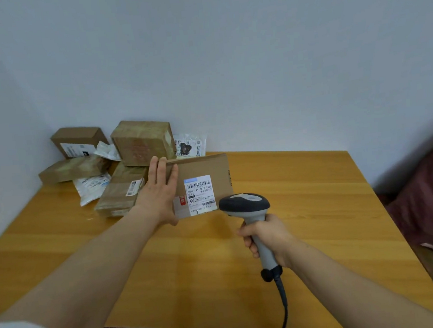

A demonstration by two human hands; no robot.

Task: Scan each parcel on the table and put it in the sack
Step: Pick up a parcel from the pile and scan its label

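Centre: our left grip (157, 193) clasps cardboard parcel (205, 169), label (199, 192) facing us | lower centre: our right grip (269, 238) closed round scanner (244, 203) handle | upper left: parcel pile (142, 144) on tabletop (305, 195)

even soft daylight, cool cast, mild sheen on bench (307, 208), wide-angle bowing at edges, right edge smeared
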